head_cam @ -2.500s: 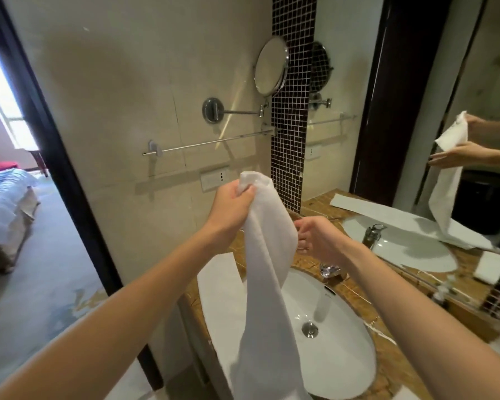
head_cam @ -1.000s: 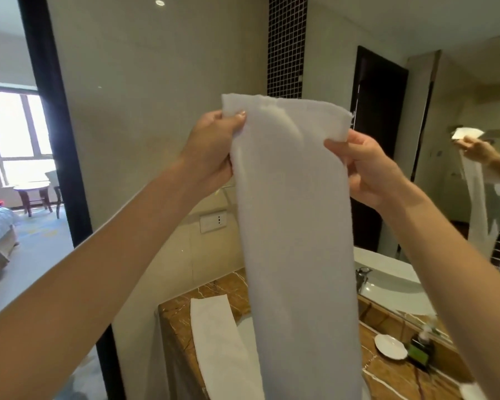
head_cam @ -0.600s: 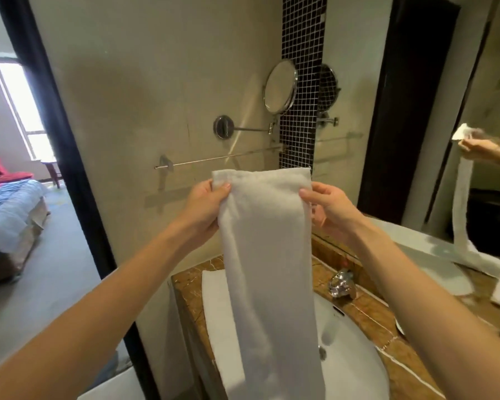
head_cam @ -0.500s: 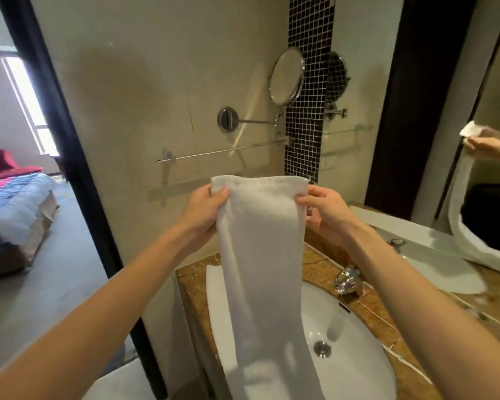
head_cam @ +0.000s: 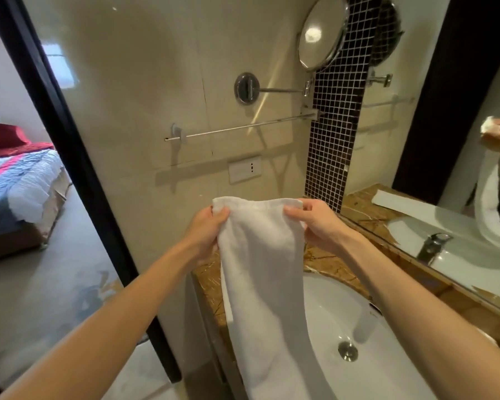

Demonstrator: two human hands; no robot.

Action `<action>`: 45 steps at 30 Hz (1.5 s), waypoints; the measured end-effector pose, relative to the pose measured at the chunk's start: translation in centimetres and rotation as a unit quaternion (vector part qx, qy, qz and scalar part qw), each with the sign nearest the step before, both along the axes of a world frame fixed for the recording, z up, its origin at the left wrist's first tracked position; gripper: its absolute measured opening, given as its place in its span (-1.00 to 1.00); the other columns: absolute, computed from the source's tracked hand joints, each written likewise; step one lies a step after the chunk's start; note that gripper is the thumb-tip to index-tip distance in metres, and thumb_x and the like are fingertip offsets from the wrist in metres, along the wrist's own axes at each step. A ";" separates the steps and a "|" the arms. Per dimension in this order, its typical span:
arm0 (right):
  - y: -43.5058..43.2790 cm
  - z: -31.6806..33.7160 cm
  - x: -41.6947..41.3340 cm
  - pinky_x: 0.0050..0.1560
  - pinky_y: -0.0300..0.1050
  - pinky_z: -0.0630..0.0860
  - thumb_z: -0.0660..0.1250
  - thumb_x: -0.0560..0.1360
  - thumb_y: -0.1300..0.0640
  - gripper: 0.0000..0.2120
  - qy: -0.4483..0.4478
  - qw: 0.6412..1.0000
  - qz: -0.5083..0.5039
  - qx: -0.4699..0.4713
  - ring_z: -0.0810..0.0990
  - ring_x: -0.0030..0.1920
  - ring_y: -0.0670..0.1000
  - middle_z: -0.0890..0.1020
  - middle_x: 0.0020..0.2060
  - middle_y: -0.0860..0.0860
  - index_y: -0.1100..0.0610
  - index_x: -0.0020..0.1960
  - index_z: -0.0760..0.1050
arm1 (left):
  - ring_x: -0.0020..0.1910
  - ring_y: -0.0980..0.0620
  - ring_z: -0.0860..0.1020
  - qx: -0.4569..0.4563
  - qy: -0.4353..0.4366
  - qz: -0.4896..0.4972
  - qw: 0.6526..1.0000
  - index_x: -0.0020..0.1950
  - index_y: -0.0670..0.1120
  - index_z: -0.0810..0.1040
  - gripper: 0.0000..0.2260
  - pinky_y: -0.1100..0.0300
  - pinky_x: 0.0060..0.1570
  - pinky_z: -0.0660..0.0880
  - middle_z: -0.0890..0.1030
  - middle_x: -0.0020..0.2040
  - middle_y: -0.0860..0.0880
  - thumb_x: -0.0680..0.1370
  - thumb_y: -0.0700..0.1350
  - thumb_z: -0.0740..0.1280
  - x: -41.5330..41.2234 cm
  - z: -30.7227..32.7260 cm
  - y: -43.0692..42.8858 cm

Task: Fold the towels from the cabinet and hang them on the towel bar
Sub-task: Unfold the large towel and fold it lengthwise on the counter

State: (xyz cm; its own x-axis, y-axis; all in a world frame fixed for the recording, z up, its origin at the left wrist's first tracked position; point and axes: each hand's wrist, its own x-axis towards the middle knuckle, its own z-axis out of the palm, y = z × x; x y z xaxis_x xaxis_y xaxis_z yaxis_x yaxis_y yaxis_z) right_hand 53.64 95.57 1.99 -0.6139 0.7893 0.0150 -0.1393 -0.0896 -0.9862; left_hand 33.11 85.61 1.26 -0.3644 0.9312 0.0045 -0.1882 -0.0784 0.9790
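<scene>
Hands, left hand [head_cam: 207,230] and right hand [head_cam: 315,226], pinch the top corners of the long white terry towel [head_cam: 264,272] hanging over the worktop's left edge [head_cam: 211,287]; keep that top edge level and taut when lifting it over the thin chrome towel bar [head_cam: 243,127].

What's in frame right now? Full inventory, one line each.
towel: 1, white, hanging lengthwise from both hands over the counter edge
towel bar: 1, chrome, bare, on beige wall above the hands
round mirror: 1, chrome-rimmed, on arm above the bar
wall socket: 1, white, below the bar
sink: 1, white, set in counter
counter: 1, brown marble
wall mirror: 1, right side
bed: 1, blue and red bedding, through doorway left
left hand: gripping towel's top left corner
right hand: gripping top right corner
</scene>
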 end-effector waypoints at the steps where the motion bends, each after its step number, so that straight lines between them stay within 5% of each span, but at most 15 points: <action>1: 0.3 -0.4 -0.4 -0.13 -0.09 0.62 0.39 0.49 0.22 -0.75 -0.002 1.000 0.003 0.000 0.68 -0.05 0.12 0.69 -0.05 0.17 0.33 0.11 0.58 | -0.21 0.01 0.65 -0.001 -0.023 -0.012 1.000 0.01 -0.16 0.57 -0.83 0.14 -0.17 0.59 0.68 -0.14 -0.09 0.62 -0.20 0.18 -0.6 -0.6 0.6; 10: 6.6 -5.9 -7.2 -0.33 -0.19 0.60 0.45 0.46 0.10 -0.88 -0.120 0.969 -0.213 0.026 0.68 -0.28 -0.07 0.72 -0.26 -0.02 0.16 -0.11 0.68 | -0.09 -0.02 0.67 -0.079 -0.127 -0.079 0.986 0.10 -0.25 0.51 -0.78 0.17 -0.21 0.60 0.69 -0.07 -0.13 0.65 -0.18 0.12 -7.8 -8.3 9.1; 13: 8.2 -8.5 -8.8 -0.42 -0.26 0.49 0.45 0.46 0.04 -0.82 -0.176 0.947 -0.266 0.038 0.57 -0.40 -0.14 0.64 -0.41 -0.09 0.12 -0.25 0.65 | -0.25 0.07 0.66 -0.087 -0.117 -0.059 0.987 -0.06 -0.23 0.54 -0.74 0.24 -0.31 0.58 0.68 -0.20 -0.11 0.66 -0.19 0.09 -8.7 -10.3 10.9; 16: 9.9 -11.1 -9.2 -0.32 -0.10 0.46 0.44 0.45 0.03 -0.73 -0.222 0.924 -0.311 0.008 0.51 -0.32 -0.01 0.56 -0.37 0.04 0.17 -0.32 0.54 | -0.37 -0.01 0.57 -0.108 -0.108 0.020 0.988 -0.17 -0.24 0.41 -0.71 0.16 -0.36 0.59 0.52 -0.28 -0.18 0.67 -0.19 0.04 -10.3 -12.1 12.2; 20: 11.3 -13.7 -9.7 -0.32 -0.09 0.44 0.48 0.43 0.11 -0.81 -0.228 0.934 -0.275 -0.021 0.48 -0.31 0.01 0.55 -0.34 0.07 0.22 -0.23 0.58 | -0.09 -0.19 0.61 -0.181 -0.092 0.022 0.979 0.11 -0.29 0.42 -0.75 0.03 -0.21 0.60 0.57 -0.02 -0.28 0.67 -0.12 0.07 -12.4 -15.4 13.6; 23: 12.0 -15.1 -10.3 -0.39 -0.12 0.43 0.48 0.42 0.15 -0.85 -0.222 0.951 -0.211 -0.031 0.49 -0.37 0.00 0.58 -0.36 0.05 0.13 -0.27 0.56 | -0.03 -0.10 0.61 -0.249 -0.005 -0.033 0.968 0.26 -0.24 0.40 -0.72 0.10 -0.15 0.59 0.58 0.05 -0.18 0.62 -0.12 0.22 -12.0 -18.7 13.9; 27: 13.0 -15.5 -10.8 -0.48 -0.20 0.43 0.46 0.45 0.19 -0.89 -0.201 0.973 -0.102 -0.058 0.53 -0.44 -0.04 0.60 -0.36 0.07 0.20 -0.19 0.56 | 0.03 0.06 0.51 -0.291 0.104 -0.072 0.948 0.37 0.00 0.29 -0.43 0.26 -0.22 0.47 0.46 0.14 0.02 0.45 0.06 0.44 -9.9 -22.4 13.6; 30: 14.1 -15.2 -11.1 -0.45 -0.23 0.49 0.41 0.48 0.27 -0.93 -0.163 0.983 -0.039 -0.074 0.58 -0.41 -0.04 0.62 -0.37 0.06 0.23 -0.18 0.55 | 0.13 0.00 0.49 -0.295 0.045 -0.054 0.953 0.43 0.02 0.25 -0.36 0.14 0.00 0.51 0.45 0.30 -0.04 0.44 0.15 0.41 -9.1 -23.6 14.6; 32: 14.8 -15.1 -11.3 -0.40 -0.21 0.52 0.35 0.50 0.31 -0.91 -0.130 0.988 0.007 -0.086 0.59 -0.37 -0.02 0.63 -0.34 0.08 0.24 -0.19 0.54 | 0.12 -0.05 0.56 -0.281 -0.043 -0.048 0.958 0.38 -0.06 0.36 -0.41 0.02 0.12 0.52 0.51 0.27 -0.06 0.44 0.16 0.38 -9.1 -23.9 15.3; 36: 15.9 -15.8 -12.2 -0.36 -0.19 0.54 0.30 0.52 0.31 -0.84 -0.092 0.988 0.053 -0.110 0.61 -0.36 0.01 0.64 -0.33 0.11 0.22 -0.22 0.58 | -0.04 -0.05 0.67 -0.220 -0.114 -0.036 0.968 0.02 -0.14 0.64 -0.71 0.06 -0.05 0.58 0.69 0.00 -0.10 0.48 0.05 0.36 -9.8 -24.0 16.5; 41: 17.5 -18.1 -14.3 -0.10 0.03 0.60 0.41 0.47 0.25 -0.82 -0.133 0.982 -0.030 -0.127 0.65 -0.21 0.12 0.68 -0.17 0.23 0.39 -0.03 0.58 | -0.05 0.00 0.66 -0.210 -0.061 0.071 0.973 0.00 -0.06 0.63 -0.82 0.09 -0.04 0.58 0.70 -0.07 0.00 0.56 0.00 0.31 -12.1 -25.3 17.0; 45: 18.7 -21.2 -16.5 -0.09 0.05 0.60 0.44 0.47 0.21 -0.85 -0.211 0.961 -0.120 -0.133 0.63 -0.22 0.13 0.68 -0.16 0.22 0.32 -0.11 0.62 | -0.05 -0.03 0.62 -0.222 -0.016 0.097 0.970 -0.02 -0.11 0.61 -0.74 0.09 -0.01 0.51 0.68 -0.05 -0.06 0.60 0.03 0.23 -14.5 -27.1 17.0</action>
